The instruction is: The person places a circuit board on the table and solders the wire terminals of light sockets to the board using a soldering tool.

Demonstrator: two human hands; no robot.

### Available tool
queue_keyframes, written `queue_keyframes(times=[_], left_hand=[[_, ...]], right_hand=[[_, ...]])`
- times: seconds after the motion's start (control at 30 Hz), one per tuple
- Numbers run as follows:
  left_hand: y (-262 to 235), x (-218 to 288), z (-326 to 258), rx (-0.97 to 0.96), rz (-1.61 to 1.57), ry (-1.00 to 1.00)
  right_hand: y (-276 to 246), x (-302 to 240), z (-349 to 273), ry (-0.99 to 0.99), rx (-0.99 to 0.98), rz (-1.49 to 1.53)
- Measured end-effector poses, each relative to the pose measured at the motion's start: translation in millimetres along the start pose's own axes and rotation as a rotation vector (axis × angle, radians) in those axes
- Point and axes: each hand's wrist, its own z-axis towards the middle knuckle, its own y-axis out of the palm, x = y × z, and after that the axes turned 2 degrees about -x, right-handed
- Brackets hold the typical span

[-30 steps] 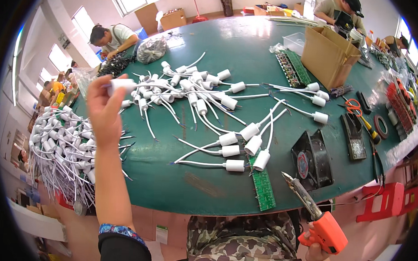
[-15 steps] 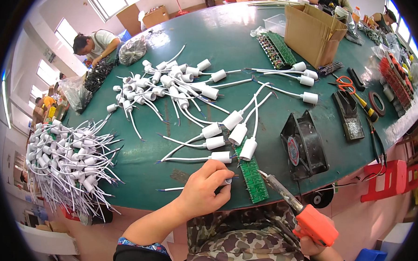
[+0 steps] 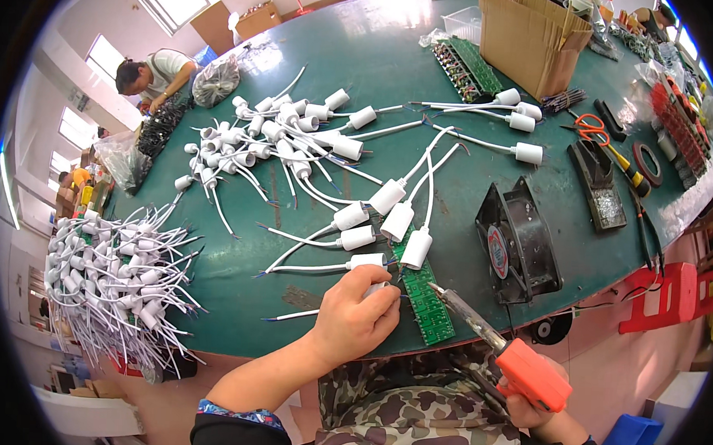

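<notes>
Between the thumb and fingers of my left hand (image 3: 354, 316) is a white cylindrical socket (image 3: 376, 288), mostly covered by them. Its thin wires point right, toward a long green circuit board (image 3: 430, 312) lying on the table. My right hand (image 3: 530, 409) is wrapped round the red-orange handle of a soldering iron (image 3: 491, 336). The tip is over the board's right side; whether it touches cannot be made out. Across the board's far part lies a white corded socket (image 3: 416, 249), with several similar ones beside it, one of them (image 3: 357, 238) left of the board.
Many corded sockets (image 3: 273, 135) lie loose farther back, and a dense heap (image 3: 123, 276) sits at the left. Right of the board stands a black fan (image 3: 518, 245). Beyond it are a black holder (image 3: 595, 185), orange-handled scissors (image 3: 590, 128) and a cardboard box (image 3: 531, 43). A co-worker (image 3: 156, 78) sits far left.
My left hand has turned slightly, bringing the socket's wires closer to the board. The soldering iron has shifted a little left and up. The whole view has moved slightly.
</notes>
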Motion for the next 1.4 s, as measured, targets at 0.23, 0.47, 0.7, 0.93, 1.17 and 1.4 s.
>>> queue_keyframes(times=[0.23,0.47,0.7,0.93,1.17,1.4], left_hand=[[1.3,-0.6,3.4,-0.004,0.034,-0.001],[5.1,-1.2,4.7,0.015,0.108,0.047],[7.7,-1.5,3.4,0.015,0.196,0.089],[8.2,-3.0,3.3,0.017,0.207,0.1],[8.0,-3.1,3.5,0.015,0.207,0.105],[8.5,-3.3,3.1,0.014,0.21,0.109]], right_hand=[[1.8,-0.5,12.1,0.051,-0.04,0.072],[8.5,4.5,17.2,0.035,-0.037,0.131],[12.6,9.4,18.2,0.057,-0.058,0.14],[18.1,11.7,18.0,0.053,-0.039,0.124],[19.5,11.6,18.9,0.066,-0.044,0.16],[18.0,9.4,22.2,0.056,-0.06,0.135]])
